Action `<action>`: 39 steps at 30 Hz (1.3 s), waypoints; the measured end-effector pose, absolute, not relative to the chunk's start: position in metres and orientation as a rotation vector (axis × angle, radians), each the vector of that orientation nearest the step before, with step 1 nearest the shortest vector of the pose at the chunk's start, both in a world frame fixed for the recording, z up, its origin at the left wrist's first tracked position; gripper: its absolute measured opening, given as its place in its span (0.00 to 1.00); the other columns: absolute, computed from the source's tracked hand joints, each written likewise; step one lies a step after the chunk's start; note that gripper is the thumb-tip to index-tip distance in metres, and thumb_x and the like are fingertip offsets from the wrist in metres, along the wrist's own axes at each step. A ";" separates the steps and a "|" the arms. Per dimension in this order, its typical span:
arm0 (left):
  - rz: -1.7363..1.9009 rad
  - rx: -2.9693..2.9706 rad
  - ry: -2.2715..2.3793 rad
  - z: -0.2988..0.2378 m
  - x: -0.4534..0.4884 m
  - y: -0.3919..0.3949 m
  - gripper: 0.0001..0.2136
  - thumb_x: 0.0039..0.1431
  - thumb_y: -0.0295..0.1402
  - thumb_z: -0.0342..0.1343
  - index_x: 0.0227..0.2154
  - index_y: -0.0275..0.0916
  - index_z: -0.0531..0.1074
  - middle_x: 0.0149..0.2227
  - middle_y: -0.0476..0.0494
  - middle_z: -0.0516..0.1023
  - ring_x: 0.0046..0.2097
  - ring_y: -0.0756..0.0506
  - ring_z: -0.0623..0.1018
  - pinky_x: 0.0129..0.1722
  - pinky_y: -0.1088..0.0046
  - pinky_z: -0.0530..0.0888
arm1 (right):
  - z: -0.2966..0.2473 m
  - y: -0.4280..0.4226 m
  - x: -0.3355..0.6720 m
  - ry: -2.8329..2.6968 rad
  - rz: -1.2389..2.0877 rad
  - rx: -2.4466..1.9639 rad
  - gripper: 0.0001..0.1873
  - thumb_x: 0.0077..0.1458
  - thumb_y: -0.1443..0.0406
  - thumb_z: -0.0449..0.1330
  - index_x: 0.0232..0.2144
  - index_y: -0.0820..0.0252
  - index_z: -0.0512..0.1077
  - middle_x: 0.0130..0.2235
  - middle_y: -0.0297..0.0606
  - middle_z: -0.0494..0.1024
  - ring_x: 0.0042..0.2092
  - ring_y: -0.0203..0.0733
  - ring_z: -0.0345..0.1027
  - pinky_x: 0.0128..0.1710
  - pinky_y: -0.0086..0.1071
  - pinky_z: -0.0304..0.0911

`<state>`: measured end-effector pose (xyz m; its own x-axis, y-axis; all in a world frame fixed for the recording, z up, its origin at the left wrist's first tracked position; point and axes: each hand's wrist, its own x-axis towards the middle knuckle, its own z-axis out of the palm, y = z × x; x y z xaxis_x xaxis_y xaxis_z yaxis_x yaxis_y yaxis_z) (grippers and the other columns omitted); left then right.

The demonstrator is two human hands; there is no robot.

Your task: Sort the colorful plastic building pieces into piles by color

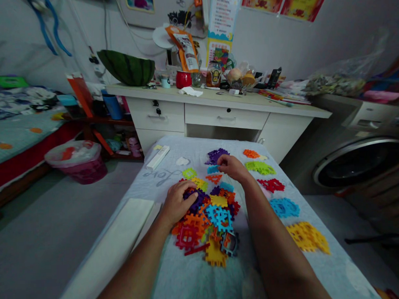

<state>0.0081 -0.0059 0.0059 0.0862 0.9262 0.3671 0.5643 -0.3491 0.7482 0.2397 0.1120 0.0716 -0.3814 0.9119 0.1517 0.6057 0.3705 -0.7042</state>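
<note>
A mixed pile of colourful plastic interlocking pieces (212, 219) lies in the middle of a pale cloth-covered table (191, 273). My left hand (178, 203) rests on the pile's left edge, fingers curled over a dark purple piece (197, 198). My right hand (231, 167) reaches to the pile's far side, fingers pinched beside a blue piece (212, 169) and a purple group (216, 155). Sorted groups lie along the right: orange (251, 154), green (260, 167), red (271, 184), blue (284, 206), yellow (307, 237).
A white flat box (158, 157) lies at the table's far left, a white slab (117, 245) at its near left edge. Beyond stands a cluttered white desk (217, 109) with a watermelon half (127, 66). A washing machine (361, 155) is right, a pink bin (77, 161) and bed left.
</note>
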 end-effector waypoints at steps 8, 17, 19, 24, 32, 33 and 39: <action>1.144 1.955 1.470 0.007 0.008 -0.006 0.11 0.56 0.38 0.55 0.41 0.42 0.75 0.47 0.43 0.78 0.52 0.40 0.75 0.57 0.57 0.68 | 0.062 0.121 0.284 -2.252 0.648 -1.526 0.08 0.45 0.71 0.62 0.31 0.60 0.73 0.35 0.33 0.76 0.34 0.35 0.67 0.36 0.28 0.61; 1.157 1.934 1.456 0.009 0.010 -0.007 0.11 0.56 0.38 0.55 0.40 0.42 0.75 0.46 0.43 0.79 0.52 0.41 0.75 0.56 0.58 0.68 | 0.058 0.116 0.273 -2.519 0.615 -1.586 0.20 0.43 0.72 0.65 0.43 0.61 0.74 0.43 0.41 0.77 0.41 0.41 0.70 0.41 0.30 0.64; 1.155 1.939 1.448 0.009 0.010 -0.007 0.11 0.56 0.38 0.55 0.40 0.42 0.75 0.46 0.43 0.79 0.52 0.41 0.75 0.56 0.59 0.68 | 0.058 0.115 0.270 -2.536 0.539 -1.634 0.22 0.44 0.72 0.64 0.46 0.63 0.73 0.44 0.43 0.77 0.42 0.42 0.70 0.42 0.30 0.64; 1.154 1.954 1.458 0.011 0.010 -0.008 0.10 0.56 0.37 0.55 0.39 0.41 0.75 0.46 0.43 0.79 0.51 0.41 0.75 0.56 0.59 0.68 | 0.057 0.111 0.266 -2.565 0.511 -1.677 0.25 0.45 0.67 0.66 0.49 0.63 0.72 0.46 0.44 0.76 0.43 0.43 0.71 0.43 0.30 0.64; 1.155 1.955 1.451 0.013 0.010 -0.007 0.11 0.55 0.38 0.54 0.38 0.41 0.75 0.45 0.43 0.79 0.50 0.41 0.76 0.56 0.59 0.69 | 0.059 0.093 0.267 -2.439 0.340 -1.652 0.27 0.45 0.66 0.66 0.50 0.65 0.71 0.48 0.48 0.74 0.46 0.44 0.69 0.47 0.33 0.63; 1.163 1.950 1.455 0.013 0.010 -0.007 0.11 0.55 0.38 0.54 0.38 0.41 0.75 0.44 0.43 0.79 0.50 0.41 0.76 0.56 0.59 0.68 | 0.061 0.089 0.274 -2.420 0.352 -1.629 0.28 0.46 0.67 0.65 0.51 0.65 0.70 0.49 0.48 0.73 0.46 0.43 0.69 0.47 0.33 0.64; 1.168 1.929 1.441 0.011 0.010 -0.007 0.12 0.54 0.40 0.54 0.38 0.41 0.75 0.43 0.44 0.79 0.49 0.41 0.76 0.54 0.60 0.70 | 0.088 0.056 0.343 -2.368 0.334 -1.650 0.27 0.45 0.69 0.64 0.51 0.66 0.71 0.48 0.48 0.75 0.44 0.43 0.70 0.48 0.35 0.65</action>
